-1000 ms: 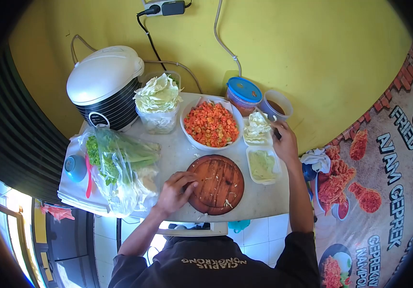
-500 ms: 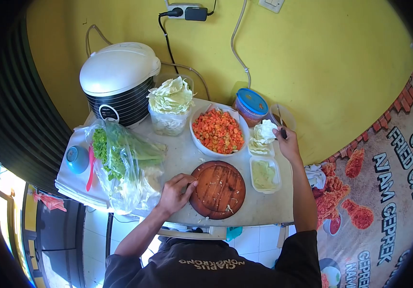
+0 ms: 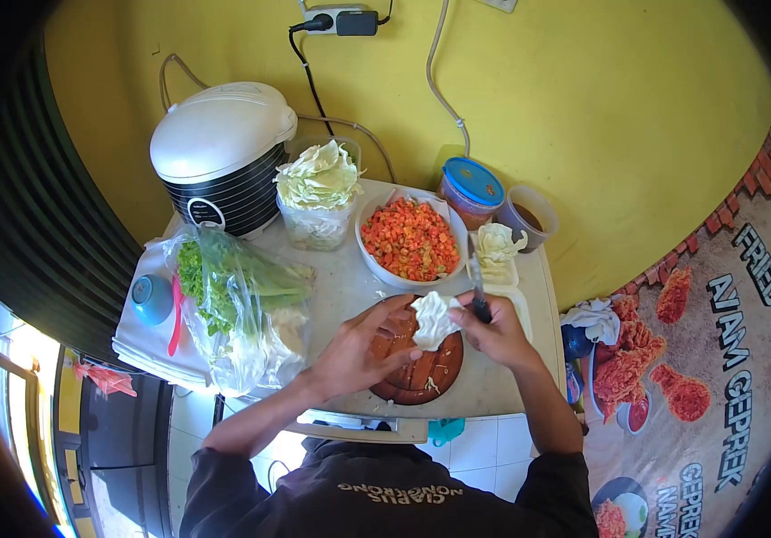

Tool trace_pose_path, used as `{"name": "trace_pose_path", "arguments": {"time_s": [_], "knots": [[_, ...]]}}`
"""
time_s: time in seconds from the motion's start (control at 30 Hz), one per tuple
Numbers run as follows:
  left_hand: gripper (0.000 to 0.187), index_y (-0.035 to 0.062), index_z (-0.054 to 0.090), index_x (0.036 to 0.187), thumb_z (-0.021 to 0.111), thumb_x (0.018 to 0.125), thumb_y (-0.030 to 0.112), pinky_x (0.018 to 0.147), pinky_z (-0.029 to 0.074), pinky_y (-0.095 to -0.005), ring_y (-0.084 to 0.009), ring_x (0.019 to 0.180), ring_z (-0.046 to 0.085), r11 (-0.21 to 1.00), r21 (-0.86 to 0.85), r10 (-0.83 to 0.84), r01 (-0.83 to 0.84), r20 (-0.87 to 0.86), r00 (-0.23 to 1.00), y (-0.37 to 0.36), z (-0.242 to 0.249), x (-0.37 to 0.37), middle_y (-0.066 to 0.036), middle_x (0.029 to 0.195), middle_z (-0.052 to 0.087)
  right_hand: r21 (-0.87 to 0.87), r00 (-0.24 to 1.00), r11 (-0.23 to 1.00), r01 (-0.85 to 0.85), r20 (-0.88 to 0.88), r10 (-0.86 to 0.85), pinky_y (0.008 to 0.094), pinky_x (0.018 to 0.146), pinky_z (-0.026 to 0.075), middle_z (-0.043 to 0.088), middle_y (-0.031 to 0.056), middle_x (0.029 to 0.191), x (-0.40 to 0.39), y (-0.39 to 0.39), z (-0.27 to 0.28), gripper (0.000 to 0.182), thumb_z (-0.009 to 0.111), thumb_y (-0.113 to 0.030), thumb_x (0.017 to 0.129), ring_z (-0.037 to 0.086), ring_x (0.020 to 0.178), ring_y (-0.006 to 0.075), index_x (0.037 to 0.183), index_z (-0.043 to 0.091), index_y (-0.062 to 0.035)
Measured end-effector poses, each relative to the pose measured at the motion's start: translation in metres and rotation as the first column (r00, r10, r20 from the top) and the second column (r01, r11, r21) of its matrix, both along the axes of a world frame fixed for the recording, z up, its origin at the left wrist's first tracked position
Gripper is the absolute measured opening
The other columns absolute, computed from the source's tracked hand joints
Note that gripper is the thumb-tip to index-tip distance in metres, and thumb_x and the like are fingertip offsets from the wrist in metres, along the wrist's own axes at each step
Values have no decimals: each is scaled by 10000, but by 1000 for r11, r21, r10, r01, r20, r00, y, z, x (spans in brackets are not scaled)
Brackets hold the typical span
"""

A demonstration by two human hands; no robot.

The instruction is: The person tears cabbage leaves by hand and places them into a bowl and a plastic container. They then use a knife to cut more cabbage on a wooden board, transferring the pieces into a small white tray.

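Note:
My right hand (image 3: pixel 495 336) is closed on a knife (image 3: pixel 479 289), its blade pointing up and away. The same hand pinches a pale cabbage leaf (image 3: pixel 435 320) over the round wooden cutting board (image 3: pixel 417 386). To the left of the leaf, my left hand (image 3: pixel 363 348) is open, thumb and fingers spread around empty space above the board. Small cabbage shreds lie on the wood. More cabbage leaves (image 3: pixel 498 247) sit in a white foam box just beyond my right hand, which partly covers the box's nearer half.
Behind the board stands a white bowl of chopped orange-red vegetables (image 3: pixel 409 240). A tub of cabbage (image 3: pixel 318 193) and a rice cooker (image 3: pixel 224 152) are at back left. Bagged lettuce (image 3: pixel 242 296) lies left. A blue-lidded tub (image 3: pixel 473 184) and a brown-liquid cup (image 3: pixel 529 215) stand back right.
My right hand has come from the foam box to above the board, bringing a cabbage leaf along with the knife. My left hand has moved right and opened over the board.

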State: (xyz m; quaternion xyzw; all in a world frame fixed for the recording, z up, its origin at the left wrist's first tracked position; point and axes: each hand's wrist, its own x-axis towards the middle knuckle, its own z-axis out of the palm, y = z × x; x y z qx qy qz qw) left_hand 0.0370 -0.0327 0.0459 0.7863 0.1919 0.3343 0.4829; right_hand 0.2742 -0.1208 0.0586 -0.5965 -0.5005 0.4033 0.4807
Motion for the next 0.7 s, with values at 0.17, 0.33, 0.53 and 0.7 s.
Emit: {"name": "trace_pose_path", "arguments": {"time_s": [0.17, 0.33, 0.53, 0.7], "knots": [[577, 88, 478, 1436, 663, 894, 20, 744, 559, -329, -187, 831, 684, 989, 127, -68, 71, -32, 997, 49, 25, 6, -104, 908, 691, 109, 1000, 994, 27, -15, -26, 235, 757, 496, 696, 22, 901, -19, -2, -7, 295, 634, -183, 994, 616, 823, 58, 1201, 619, 27], [474, 31, 579, 1317, 573, 844, 28, 700, 534, -350, -266, 685, 670, 852, 246, 455, -462, 88, 886, 186, 73, 5, -172, 877, 691, 87, 997, 995, 58, -50, -53, 261, 889, 477, 733, 80, 1027, -6, -10, -10, 330, 568, -215, 1030, 619, 945, 92, 1273, 587, 7], [337, -16, 681, 1114, 560, 853, 159, 913, 501, -518, -467, 991, 638, 736, 581, 625, -347, -386, 678, 257, 44, 6, -305, 1048, 658, 66, 996, 994, 86, 28, -88, 210, 632, 390, 731, 53, 978, 7, -19, -22, 266, 589, -171, 1011, 502, 673, 39, 1226, 620, -18], [285, -33, 674, 1031, 532, 856, 140, 915, 499, -546, -504, 1037, 608, 667, 629, 714, -400, -384, 585, 254, 31, 15, -337, 1152, 582, 197, 900, 909, 366, 174, -400, 248, 827, 483, 727, 35, 941, 71, -4, -35, 161, 646, -79, 952, 627, 866, 90, 1082, 698, 2]]}}
